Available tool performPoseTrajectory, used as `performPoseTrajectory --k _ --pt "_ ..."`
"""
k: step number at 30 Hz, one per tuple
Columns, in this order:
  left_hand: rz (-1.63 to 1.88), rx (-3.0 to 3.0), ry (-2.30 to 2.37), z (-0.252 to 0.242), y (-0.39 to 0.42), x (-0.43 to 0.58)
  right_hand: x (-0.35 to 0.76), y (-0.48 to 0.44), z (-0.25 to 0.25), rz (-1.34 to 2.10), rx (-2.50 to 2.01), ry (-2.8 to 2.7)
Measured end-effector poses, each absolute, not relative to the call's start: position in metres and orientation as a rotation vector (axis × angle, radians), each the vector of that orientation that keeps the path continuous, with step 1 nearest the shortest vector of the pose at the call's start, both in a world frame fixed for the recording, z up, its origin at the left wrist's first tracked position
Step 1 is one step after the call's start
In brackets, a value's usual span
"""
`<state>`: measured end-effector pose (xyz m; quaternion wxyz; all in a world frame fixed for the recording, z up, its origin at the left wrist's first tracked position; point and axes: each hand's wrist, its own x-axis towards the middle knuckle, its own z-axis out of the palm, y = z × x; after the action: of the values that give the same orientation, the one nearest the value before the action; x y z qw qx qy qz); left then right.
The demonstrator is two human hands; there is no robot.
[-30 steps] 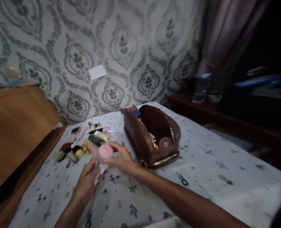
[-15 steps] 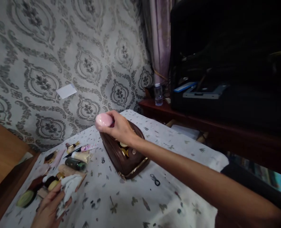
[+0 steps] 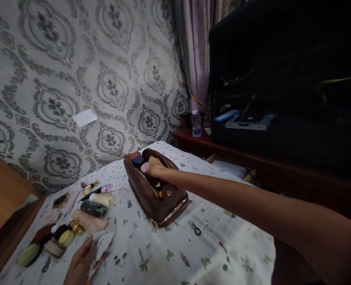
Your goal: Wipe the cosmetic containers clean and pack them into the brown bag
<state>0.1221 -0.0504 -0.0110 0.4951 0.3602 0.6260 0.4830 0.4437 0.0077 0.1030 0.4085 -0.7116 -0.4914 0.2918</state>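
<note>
- The right hand (image 3: pixel 155 166) is inside the mouth of the brown bag (image 3: pixel 142 200), its fingers curled on the pink item (image 3: pixel 145 167); the fingertips are hidden, so how tightly they close I cannot tell
- The left hand (image 3: pixel 80 259) is partly closed on a crumpled white cloth (image 3: pixel 103 242), low and in front of the loose cosmetics, well apart from the bag
- For handling the pink item well, I would lower it with the wrist clear of the zip edges, find a firm rest for it, then loosen the fingers gently; a drop from the rim might knock what lies beneath
- The free-standing bag could tip if the forearm leans on its side, so a light arm seems wise
- The bag is unzipped and upright on the cloth-covered desk (image 3: pixel 163 253); inside are a dark blue round-topped piece (image 3: pixel 139 160), just beside the pink item, and some gold-yellow pieces (image 3: pixel 160 193) nearer the front, the deeper contents being too dark to tell
- Outside it lie a dark green tube (image 3: pixel 94 208), a beige tube (image 3: pixel 89 221) and a green-topped jar (image 3: pixel 27 255), apparently closed
</note>
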Motion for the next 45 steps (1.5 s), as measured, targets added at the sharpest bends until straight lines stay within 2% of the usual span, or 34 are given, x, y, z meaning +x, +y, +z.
performPoseTrajectory --k 3,15,19,24,26,30,33,35,45 --pt "1.120 0.748 1.520 -0.007 -0.052 0.124 0.439 0.013 0.102 0.801 -1.780 -1.218" --pt "1.054 0.888 1.572 -0.013 -0.049 0.118 0.441 0.022 0.096 0.821 -1.679 -1.155" --pt "1.154 0.810 1.561 -0.017 -0.049 0.119 0.443 0.015 0.117 0.719 -1.618 -1.150" --pt "1.172 0.730 1.570 -0.020 -0.050 0.124 0.439 -0.028 0.132 0.553 -1.317 -1.169" --pt "1.204 0.733 1.596 -0.021 -0.051 0.125 0.431 -0.054 0.120 0.534 -1.023 -1.306" --pt "1.166 0.890 1.538 -0.019 -0.053 0.125 0.403 -0.094 0.068 0.432 -0.761 -1.869" --pt "1.073 1.124 1.441 -0.013 -0.054 0.125 0.382 -0.101 0.033 0.358 -0.753 -2.306" --pt "1.036 1.260 1.432 -0.008 -0.057 0.127 0.370 -0.098 0.018 0.406 -0.826 -2.401" --pt "1.005 1.294 1.415 0.003 -0.059 0.140 0.323 -0.045 -0.014 0.893 -1.269 -1.727"
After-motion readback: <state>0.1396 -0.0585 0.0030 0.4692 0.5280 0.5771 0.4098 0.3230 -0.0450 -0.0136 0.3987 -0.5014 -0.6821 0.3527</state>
